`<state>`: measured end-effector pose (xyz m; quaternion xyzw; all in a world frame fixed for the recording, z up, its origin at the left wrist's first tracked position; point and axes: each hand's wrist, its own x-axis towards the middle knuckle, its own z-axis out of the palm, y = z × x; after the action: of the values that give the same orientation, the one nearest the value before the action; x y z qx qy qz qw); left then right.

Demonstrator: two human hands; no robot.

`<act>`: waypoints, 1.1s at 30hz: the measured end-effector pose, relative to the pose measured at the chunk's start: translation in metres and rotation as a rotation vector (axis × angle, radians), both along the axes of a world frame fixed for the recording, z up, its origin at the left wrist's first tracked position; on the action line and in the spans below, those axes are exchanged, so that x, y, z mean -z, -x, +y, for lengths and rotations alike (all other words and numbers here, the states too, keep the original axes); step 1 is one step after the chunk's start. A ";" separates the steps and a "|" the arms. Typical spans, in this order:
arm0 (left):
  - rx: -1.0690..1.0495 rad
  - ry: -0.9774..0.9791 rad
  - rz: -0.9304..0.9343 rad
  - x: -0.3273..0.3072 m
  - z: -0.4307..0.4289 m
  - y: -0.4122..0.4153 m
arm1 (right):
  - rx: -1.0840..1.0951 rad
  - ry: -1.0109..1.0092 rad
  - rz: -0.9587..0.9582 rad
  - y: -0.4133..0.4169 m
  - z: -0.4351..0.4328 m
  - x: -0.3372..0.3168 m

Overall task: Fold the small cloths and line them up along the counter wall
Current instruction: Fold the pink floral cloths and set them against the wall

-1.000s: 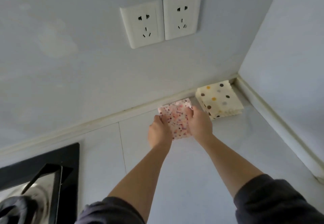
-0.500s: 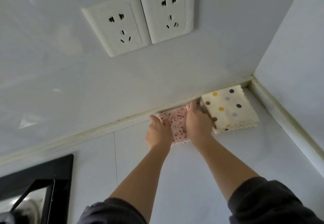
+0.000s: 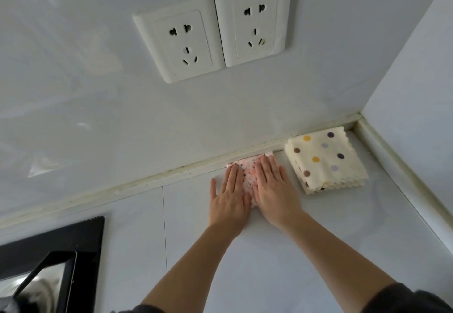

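A folded pink speckled cloth point(image 3: 248, 173) lies flat on the white counter, its far edge against the strip at the foot of the wall. My left hand point(image 3: 229, 200) and my right hand point(image 3: 272, 190) both rest palm down on it, fingers straight and pointing at the wall, hiding most of it. Right of it, in the corner, sits a folded cream cloth with coloured dots point(image 3: 324, 160), also along the wall and just apart from my right hand.
Two white wall sockets point(image 3: 213, 33) sit above the cloths. A side wall with a rounded trim point(image 3: 402, 173) closes the counter on the right. A black stove top point(image 3: 51, 249) with a pan edge occupies the lower left. A seam point(image 3: 164, 227) runs across the counter.
The pink cloth went from held near the wall to lying against it. Both hands flattened out on top of it. The camera moved closer to the wall.
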<state>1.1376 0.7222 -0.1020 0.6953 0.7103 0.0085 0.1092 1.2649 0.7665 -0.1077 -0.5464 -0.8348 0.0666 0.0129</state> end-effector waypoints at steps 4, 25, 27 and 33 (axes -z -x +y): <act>-0.010 0.080 0.050 -0.012 0.002 -0.002 | 0.021 0.081 -0.001 0.004 0.000 -0.012; -0.241 -0.270 -0.568 -0.129 -0.404 0.195 | -0.020 0.284 0.503 0.165 -0.367 -0.139; -0.283 -0.310 -0.560 -0.137 -0.462 0.225 | -0.063 0.306 0.514 0.198 -0.421 -0.147; -0.446 -0.428 -0.556 -0.160 -0.588 0.314 | -0.230 0.299 0.527 0.293 -0.526 -0.179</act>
<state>0.8238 0.1340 0.0582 0.5025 0.7692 0.3669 0.1456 0.9720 0.2403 0.0716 -0.4085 -0.8399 0.3285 0.1407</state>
